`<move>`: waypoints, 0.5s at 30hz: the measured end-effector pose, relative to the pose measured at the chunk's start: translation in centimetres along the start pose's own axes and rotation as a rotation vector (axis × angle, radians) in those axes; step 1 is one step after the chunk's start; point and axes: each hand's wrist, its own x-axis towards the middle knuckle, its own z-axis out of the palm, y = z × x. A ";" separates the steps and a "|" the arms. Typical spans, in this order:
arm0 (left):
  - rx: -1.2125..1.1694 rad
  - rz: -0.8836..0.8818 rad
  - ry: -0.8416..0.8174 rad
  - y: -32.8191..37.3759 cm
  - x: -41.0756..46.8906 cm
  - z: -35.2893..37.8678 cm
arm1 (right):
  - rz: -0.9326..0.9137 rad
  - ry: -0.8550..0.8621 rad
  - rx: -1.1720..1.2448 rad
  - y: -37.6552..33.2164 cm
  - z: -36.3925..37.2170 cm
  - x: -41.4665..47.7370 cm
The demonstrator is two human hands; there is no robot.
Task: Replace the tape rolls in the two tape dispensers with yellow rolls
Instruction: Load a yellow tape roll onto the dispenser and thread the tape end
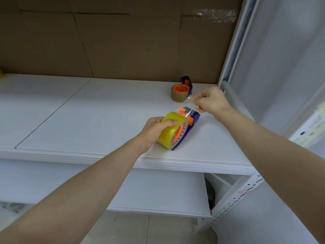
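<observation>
A yellow tape roll point(169, 131) sits on the orange hub of a blue tape dispenser point(189, 128) that stands on edge on the white shelf. My left hand point(155, 130) grips the roll from the left, thumb over its top. My right hand point(212, 101) pinches the loose, shiny end of the tape point(189, 107), pulled up over the dispenser's front end. Behind, near the back wall, a second blue dispenser point(187, 83) lies flat with a brown tape roll point(179, 95) on its orange hub.
The white shelf point(88, 117) runs left, with a seam between its boards. Brown cardboard point(123, 41) forms the back wall. A white perforated upright point(235, 199) stands at the right. A lower white shelf point(158, 191) lies below. Something yellow point(2, 73) shows at the far left edge.
</observation>
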 end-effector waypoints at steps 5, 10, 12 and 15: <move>-0.038 0.025 0.014 -0.3 0.0 -0.4 | -0.182 -0.003 -0.025 -0.2 1.0 -0.7; -0.014 0.037 0.057 -0.3 -0.1 -0.5 | -0.111 -0.003 0.056 0.0 0.9 -0.5; -0.012 0.047 0.067 -0.4 -0.1 -0.4 | -0.017 -0.062 0.165 -0.1 0.4 -0.4; 0.009 0.061 0.065 -0.3 -0.2 -0.2 | 0.017 -0.136 0.222 -0.2 -0.2 -0.7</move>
